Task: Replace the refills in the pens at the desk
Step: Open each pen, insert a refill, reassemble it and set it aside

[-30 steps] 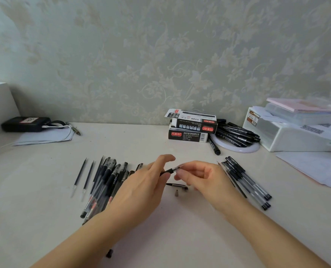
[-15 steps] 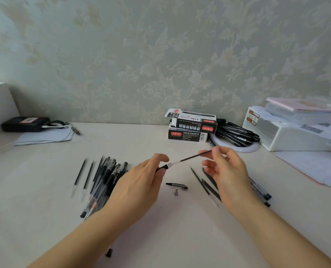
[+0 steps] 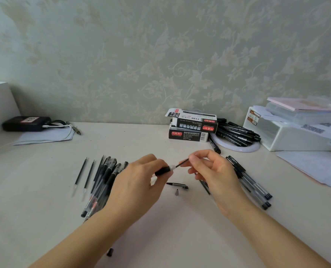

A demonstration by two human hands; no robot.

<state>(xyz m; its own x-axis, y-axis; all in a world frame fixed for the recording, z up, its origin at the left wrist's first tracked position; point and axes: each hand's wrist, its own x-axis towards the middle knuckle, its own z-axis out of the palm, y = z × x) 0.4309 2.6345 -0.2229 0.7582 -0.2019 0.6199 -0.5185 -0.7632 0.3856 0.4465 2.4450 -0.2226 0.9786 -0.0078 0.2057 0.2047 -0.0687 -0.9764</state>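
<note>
While my left hand (image 3: 139, 182) grips the pen barrel (image 3: 161, 171), my right hand (image 3: 213, 171) pinches the refill (image 3: 182, 163) just beside it, lined up along the barrel's axis.

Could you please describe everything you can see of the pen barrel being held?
The pen barrel is black at the gripped part, with a pale threaded end. It is held above the desk, tilted up to the right, pinched in the left hand. A thin dark refill sticks out of its open end, pinched by the right hand.
</note>
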